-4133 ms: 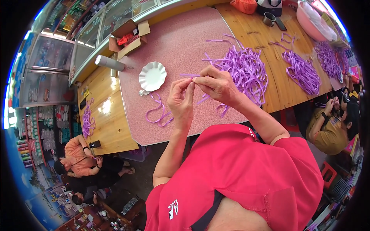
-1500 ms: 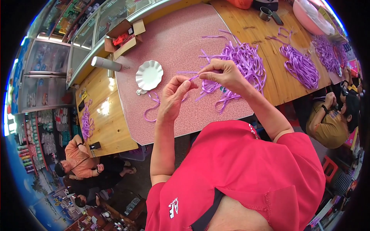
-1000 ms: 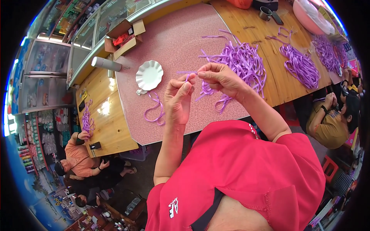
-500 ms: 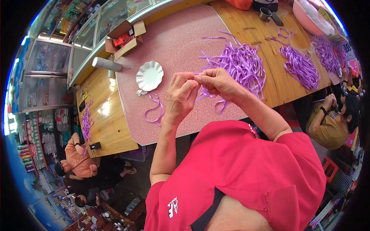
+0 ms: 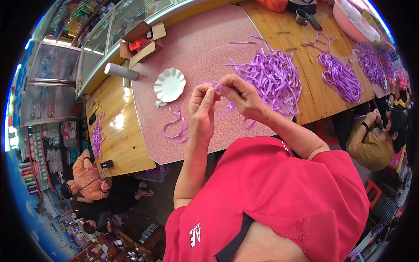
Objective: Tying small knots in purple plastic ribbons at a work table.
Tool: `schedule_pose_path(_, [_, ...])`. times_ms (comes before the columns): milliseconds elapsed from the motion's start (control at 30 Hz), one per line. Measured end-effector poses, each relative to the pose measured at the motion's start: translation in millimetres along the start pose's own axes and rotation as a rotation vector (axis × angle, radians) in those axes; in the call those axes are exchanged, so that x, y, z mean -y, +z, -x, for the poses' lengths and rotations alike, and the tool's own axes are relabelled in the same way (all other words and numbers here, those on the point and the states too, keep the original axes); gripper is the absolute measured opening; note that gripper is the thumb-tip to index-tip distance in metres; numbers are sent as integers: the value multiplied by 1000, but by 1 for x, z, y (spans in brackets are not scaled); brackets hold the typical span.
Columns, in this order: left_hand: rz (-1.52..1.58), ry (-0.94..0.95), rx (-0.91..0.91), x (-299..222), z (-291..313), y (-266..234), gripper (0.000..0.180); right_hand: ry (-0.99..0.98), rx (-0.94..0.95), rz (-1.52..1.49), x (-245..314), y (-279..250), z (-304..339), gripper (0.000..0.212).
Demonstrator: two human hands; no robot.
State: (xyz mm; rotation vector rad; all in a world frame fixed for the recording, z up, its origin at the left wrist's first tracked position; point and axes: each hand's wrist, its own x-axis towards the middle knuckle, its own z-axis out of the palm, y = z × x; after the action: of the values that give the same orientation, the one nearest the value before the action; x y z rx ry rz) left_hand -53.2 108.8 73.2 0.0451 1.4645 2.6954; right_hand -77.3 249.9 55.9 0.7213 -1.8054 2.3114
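Both my hands meet over the pink speckled tabletop (image 5: 196, 39), with a purple ribbon (image 5: 218, 87) pinched between them. My left hand (image 5: 202, 105) is closed, its thumb and fingers gripping the ribbon. Against it, my right hand (image 5: 242, 97) pinches the same ribbon with thumb and forefinger. Just beyond the right hand lies a large tangled heap of purple ribbons (image 5: 273, 76). A white scalloped dish (image 5: 170, 85) stands left of my hands, with a small whitish lump (image 5: 160, 104) at its near edge. One loose purple ribbon loop (image 5: 174, 126) curls on the table below the dish.
A grey cylinder (image 5: 121, 71) and an open cardboard box (image 5: 144, 43) stand at the far left. More purple ribbon bundles (image 5: 340, 76) lie on the wooden table to the right, near a metal mug (image 5: 301, 17) and a pink basin (image 5: 353, 19). Other people sit at both sides.
My right hand has turned and its knuckles have risen. My left hand has tilted more upright, and purple ribbon now shows between the fingers. The person at left has moved their hands.
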Motion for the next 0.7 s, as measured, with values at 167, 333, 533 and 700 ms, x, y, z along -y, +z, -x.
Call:
schedule_pose_path(167, [-23,-46,-13,-9,-1,0,8,-336,148,417,9,-19,-12,19])
schedule_pose_path(333, [-254,43,-80,-5,-2,-5,10,-458,144,591,8,-22,-11,25])
schedule_pose_path(533, [-292,83,-61,-5,6,3,10,-415,131,611,6,-27,-10,24])
schedule_pose_path(700, [-339,208,-113,11,8,6,8,-400,82,586,5,-23,-8,22])
